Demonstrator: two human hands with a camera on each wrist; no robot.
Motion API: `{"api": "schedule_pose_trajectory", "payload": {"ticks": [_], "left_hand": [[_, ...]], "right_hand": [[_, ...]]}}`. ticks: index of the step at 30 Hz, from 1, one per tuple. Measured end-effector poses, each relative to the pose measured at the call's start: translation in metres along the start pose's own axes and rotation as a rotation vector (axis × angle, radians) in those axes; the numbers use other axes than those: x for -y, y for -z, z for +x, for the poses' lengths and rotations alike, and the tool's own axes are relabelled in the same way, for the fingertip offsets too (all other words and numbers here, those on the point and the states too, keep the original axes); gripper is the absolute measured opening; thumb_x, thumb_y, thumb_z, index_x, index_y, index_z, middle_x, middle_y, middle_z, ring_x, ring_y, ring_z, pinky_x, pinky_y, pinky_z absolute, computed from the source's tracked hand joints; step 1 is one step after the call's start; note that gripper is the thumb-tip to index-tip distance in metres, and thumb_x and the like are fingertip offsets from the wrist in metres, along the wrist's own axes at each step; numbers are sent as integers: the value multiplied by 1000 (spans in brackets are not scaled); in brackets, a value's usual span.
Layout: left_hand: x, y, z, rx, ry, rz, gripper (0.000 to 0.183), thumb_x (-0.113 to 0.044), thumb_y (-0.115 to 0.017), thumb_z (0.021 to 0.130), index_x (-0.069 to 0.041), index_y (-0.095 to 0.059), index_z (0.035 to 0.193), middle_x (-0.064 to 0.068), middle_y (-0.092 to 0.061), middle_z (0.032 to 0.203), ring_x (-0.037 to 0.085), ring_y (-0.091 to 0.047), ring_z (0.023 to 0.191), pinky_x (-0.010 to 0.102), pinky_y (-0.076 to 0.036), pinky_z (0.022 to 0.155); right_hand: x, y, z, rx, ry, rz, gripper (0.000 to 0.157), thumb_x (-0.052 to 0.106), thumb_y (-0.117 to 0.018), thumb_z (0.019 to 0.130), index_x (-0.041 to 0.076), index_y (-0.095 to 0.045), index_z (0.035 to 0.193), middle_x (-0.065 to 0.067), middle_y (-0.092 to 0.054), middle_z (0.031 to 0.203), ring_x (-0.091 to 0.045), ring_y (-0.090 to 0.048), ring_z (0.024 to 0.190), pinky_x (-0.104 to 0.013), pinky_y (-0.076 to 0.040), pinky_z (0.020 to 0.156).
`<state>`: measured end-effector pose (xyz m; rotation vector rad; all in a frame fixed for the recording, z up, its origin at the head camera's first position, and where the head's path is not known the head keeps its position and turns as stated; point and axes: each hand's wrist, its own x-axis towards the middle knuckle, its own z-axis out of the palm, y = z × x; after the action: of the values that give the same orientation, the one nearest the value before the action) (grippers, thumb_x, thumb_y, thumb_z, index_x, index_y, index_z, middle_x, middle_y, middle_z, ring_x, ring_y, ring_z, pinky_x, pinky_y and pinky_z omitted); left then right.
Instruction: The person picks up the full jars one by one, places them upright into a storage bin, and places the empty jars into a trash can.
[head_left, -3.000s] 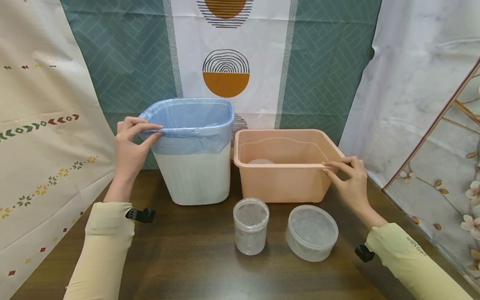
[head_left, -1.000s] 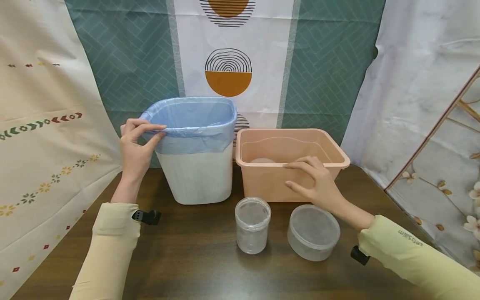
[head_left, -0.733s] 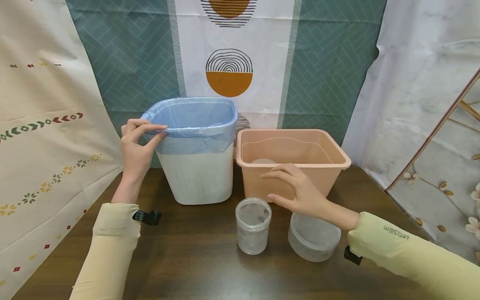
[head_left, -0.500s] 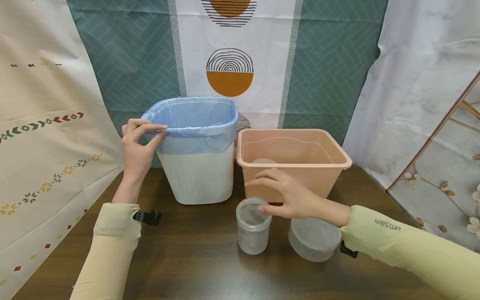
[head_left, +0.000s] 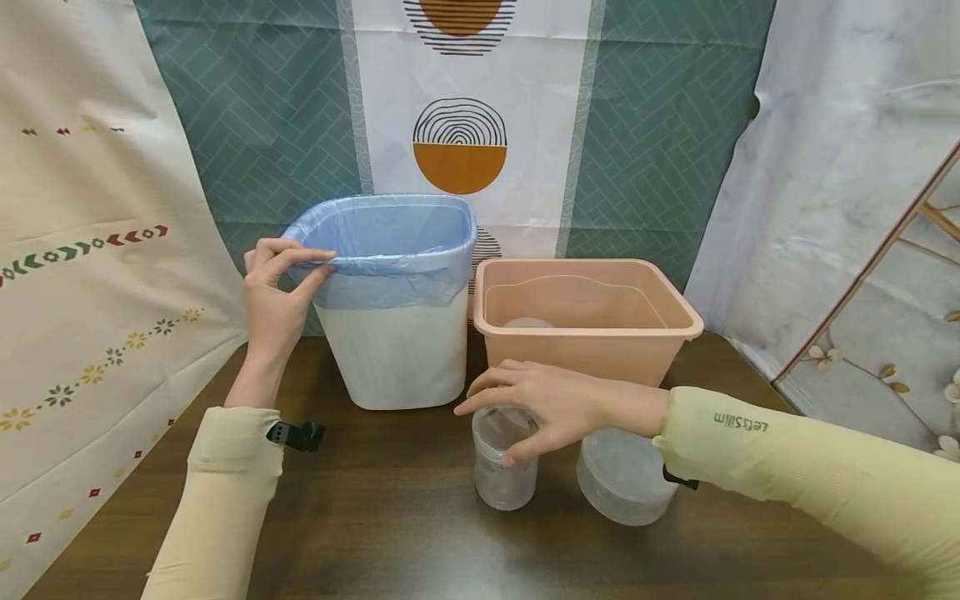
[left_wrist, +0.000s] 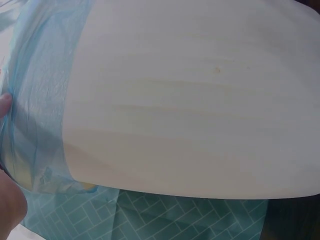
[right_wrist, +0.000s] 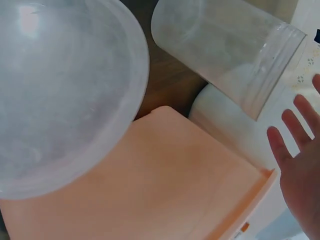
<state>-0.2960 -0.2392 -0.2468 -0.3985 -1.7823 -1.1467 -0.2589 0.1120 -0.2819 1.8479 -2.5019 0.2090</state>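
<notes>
At the left, my left hand pinches the rim of a white bin, over its blue bag liner. The left wrist view shows this liner folded down over the bin wall, with parts of the hand at the left edge. My right hand hovers over a clear plastic jar, its fingers spread past the mouth and its thumb in front. In the right wrist view that hand is apart from the jar. A round translucent tub sits under my right forearm.
Behind the jar stands a peach plastic basin, right of the bin. A pale rounded thing lies inside it, mostly hidden by the front wall. Everything rests on a dark wooden table, with patterned cloths hanging behind and beside.
My right hand has left the basin's front rim and moved left and down to the jar, its fingers spreading. The left hand keeps its pinch on the bin rim.
</notes>
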Motion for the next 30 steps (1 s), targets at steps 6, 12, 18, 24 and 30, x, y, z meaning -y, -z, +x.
{"api": "schedule_pose_trajectory", "payload": {"ticks": [6, 12, 18, 24, 30], "left_hand": [[3, 0, 1, -5, -3, 1, 14, 5, -75, 81, 3, -76, 96, -25, -50, 94, -4, -37, 103, 28, -23, 96], [1, -1, 1, -7, 2, 4, 14, 4, -75, 81, 3, -76, 96, -26, -49, 94, -4, -37, 103, 28, -24, 96], [6, -2, 2, -6, 7, 6, 15, 4, -76, 81, 2, -76, 96, -25, -50, 94, -4, -37, 104, 28, -24, 96], [8, -2, 2, -7, 6, 6, 15, 4, -76, 81, 3, -76, 96, -26, -49, 95, -3, -37, 105, 30, -24, 97], [9, 0, 1, -8, -1, -1, 15, 5, -75, 81, 4, -76, 96, -25, -50, 95, -3, -37, 104, 29, -23, 97]], "right_hand": [[2, 9, 8, 139, 21, -7, 69, 53, -70, 82, 32, -49, 144, 7, -49, 144, -12, -45, 121, -32, -41, 99], [1, 15, 11, 300, -53, 11, 78, 49, -75, 78, 37, -43, 148, 5, -42, 152, -16, -41, 129, -36, -40, 103], [0, 17, 11, 372, -92, 16, 86, 42, -80, 75, 41, -38, 150, 4, -44, 147, -15, -43, 129, -35, -42, 103], [1, 22, 17, 415, -97, -11, 85, 36, -84, 75, 38, -41, 148, 2, -51, 135, -13, -49, 120, -30, -45, 98], [5, 41, 23, 467, -128, 21, 80, 30, -84, 76, 37, -45, 145, 1, -50, 140, -15, -49, 124, -34, -46, 101]]}}
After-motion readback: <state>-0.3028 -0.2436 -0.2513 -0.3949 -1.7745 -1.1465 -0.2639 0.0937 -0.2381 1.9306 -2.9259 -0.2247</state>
